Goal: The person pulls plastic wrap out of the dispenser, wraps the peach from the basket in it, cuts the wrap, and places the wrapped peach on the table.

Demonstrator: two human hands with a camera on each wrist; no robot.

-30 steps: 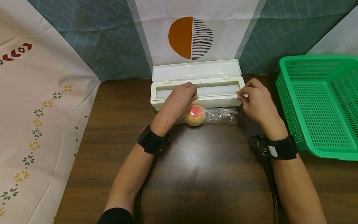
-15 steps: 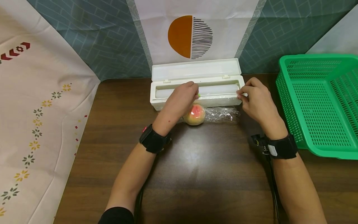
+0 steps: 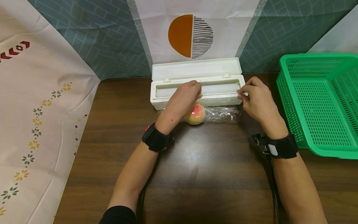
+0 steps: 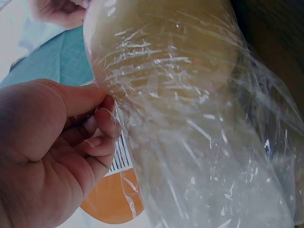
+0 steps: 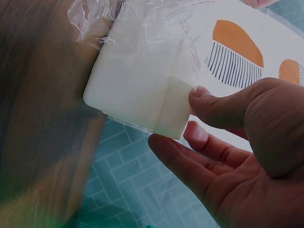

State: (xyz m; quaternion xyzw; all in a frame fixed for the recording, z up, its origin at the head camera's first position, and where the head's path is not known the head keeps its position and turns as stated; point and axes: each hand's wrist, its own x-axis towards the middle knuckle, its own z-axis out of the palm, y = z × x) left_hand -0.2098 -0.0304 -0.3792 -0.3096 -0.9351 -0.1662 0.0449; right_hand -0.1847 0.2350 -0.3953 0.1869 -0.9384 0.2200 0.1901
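A white cling film dispenser (image 3: 221, 101) stands at the back of the table with its lid raised, a pale film roll (image 3: 221, 89) inside. At the front rail, my left hand (image 3: 185, 96) pinches a small bright green slide cutter (image 3: 201, 94), mostly hidden by the fingers. My right hand (image 3: 257, 101) grips the dispenser's right front corner; the right wrist view has thumb and fingertips at the end of the dispenser (image 5: 128, 80). Directly before it lies a peach (image 3: 195, 117), with crinkled clear film (image 3: 221, 114) around it and trailing right. This film fills much of the left wrist view.
A green plastic basket (image 3: 310, 152) stands on the right of the brown wooden table (image 3: 195, 180). Patterned cloth (image 3: 112, 46) hangs behind the dispenser, and a pale flowered cloth (image 3: 50, 124) borders the left side.
My left hand and the green slide cutter have shifted slightly right along the dispenser's rail. My right hand keeps its hold on the corner, and the peach stays put.
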